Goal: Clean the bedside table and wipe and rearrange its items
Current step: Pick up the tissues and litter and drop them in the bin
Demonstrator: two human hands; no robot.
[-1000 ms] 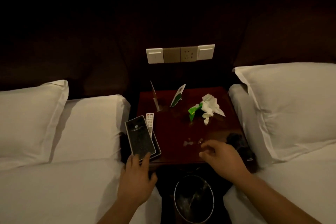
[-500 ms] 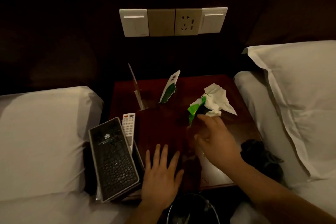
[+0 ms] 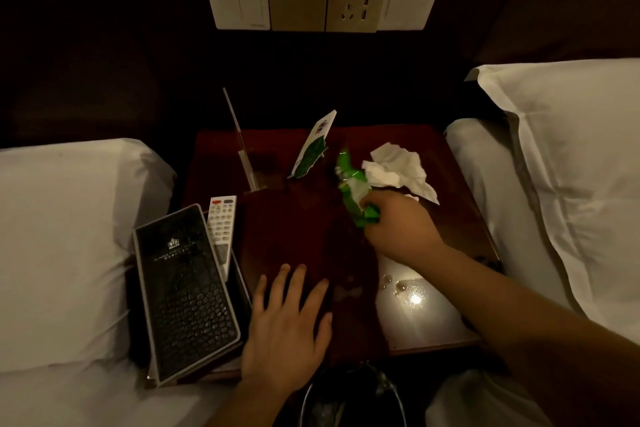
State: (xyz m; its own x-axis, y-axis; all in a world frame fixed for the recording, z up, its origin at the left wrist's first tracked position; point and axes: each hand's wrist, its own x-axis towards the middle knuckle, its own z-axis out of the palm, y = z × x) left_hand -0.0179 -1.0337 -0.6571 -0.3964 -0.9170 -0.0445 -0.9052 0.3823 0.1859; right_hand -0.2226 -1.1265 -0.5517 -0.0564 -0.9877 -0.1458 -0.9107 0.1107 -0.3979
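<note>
Dark-red bedside table (image 3: 446,163): left hand (image 3: 284,326) lies flat at 6 o'clock, fingers spread, holding nothing.
Right hand (image 3: 401,229), at 2 o'clock by the tissue (image 3: 398,170), curls its fingers round a green wrapper (image 3: 351,184); lifting it could drag the touching tissue off the edge.

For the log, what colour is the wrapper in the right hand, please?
The crumpled wrapper is bright green; head view.

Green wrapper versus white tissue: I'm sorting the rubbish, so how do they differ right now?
The green wrapper is glossy and pinched in the right hand; the white tissue is matt and lies on the bedside table behind that hand. The wrapper is narrow and twisted; the tissue spreads wider. Both are crumpled.
</note>
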